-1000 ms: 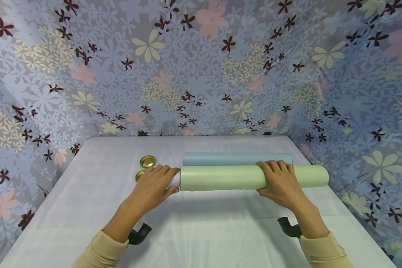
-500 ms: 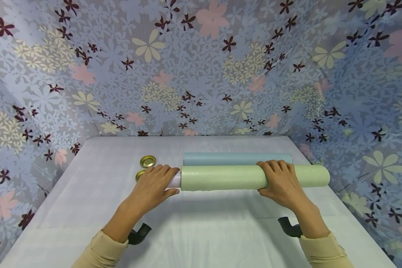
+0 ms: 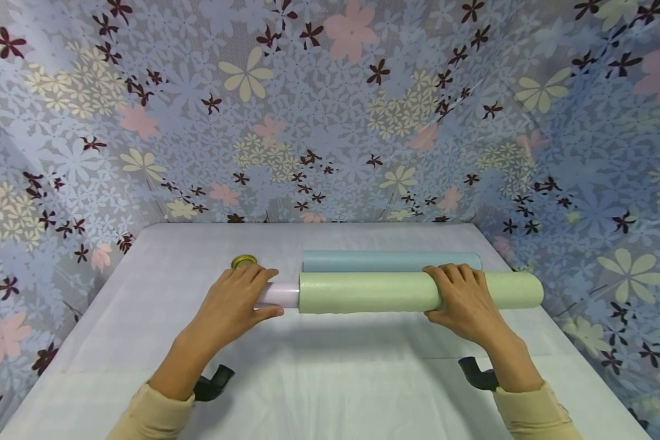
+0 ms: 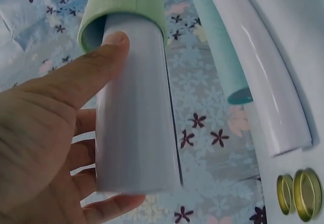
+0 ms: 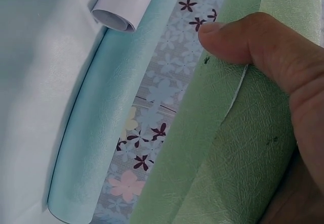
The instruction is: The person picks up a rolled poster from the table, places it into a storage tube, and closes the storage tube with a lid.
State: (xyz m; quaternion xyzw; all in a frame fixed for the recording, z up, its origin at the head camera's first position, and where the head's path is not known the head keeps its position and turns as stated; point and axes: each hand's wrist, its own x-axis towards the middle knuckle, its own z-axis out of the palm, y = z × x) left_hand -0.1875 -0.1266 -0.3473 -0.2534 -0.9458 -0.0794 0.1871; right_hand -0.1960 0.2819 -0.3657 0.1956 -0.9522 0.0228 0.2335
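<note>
My left hand (image 3: 231, 305) holds a white rolled sheet (image 4: 136, 113) that sticks out of the left mouth of a pale green tube (image 3: 368, 292). Its thumb lies along the roll and the fingers wrap beneath, as the left wrist view shows. Farther right, my right hand (image 3: 464, 299) grips the green tube from above, with the thumb on the near side. The tube is held level above the table. How far the white roll reaches inside it is hidden.
Behind the green tube lies a light blue tube (image 3: 390, 261). A second white roll (image 4: 263, 67) rests beside it. Two gold lids (image 4: 307, 193) sit at the left; one is hidden in the head view. Floral cloth (image 3: 330, 122) hangs behind the white-covered table (image 3: 330, 379).
My left hand has moved left, and more of the white roll shows between it and the green tube. One gold lid has become hidden in the head view. The right hand has hardly moved.
</note>
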